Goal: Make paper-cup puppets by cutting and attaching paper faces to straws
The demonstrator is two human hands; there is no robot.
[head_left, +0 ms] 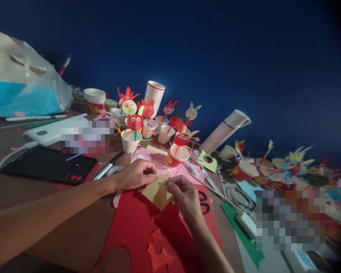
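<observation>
A piece of yellow paper (158,195) with an angular lower edge lies between my two hands, over a large red sheet (127,220). My left hand (139,174) reaches in from the left, its thumb and fingers pinched at the paper's upper left edge. From the right, my right hand (183,191) pinches at the paper's right edge, with the fingertips close together. Just beyond the hands are pink paper (150,159) and a red paper cup (174,157) topped by a red paper face (182,139). Black scissors handles (203,202) show beside my right hand.
White paper cups (131,142) with paper faces stand behind. A stack of cups (155,94) and a white tumbler (226,131) stand near the blue wall. A black phone (48,167), white power bank (55,129) and pen (108,165) lie left; a green strip (244,237) lies right.
</observation>
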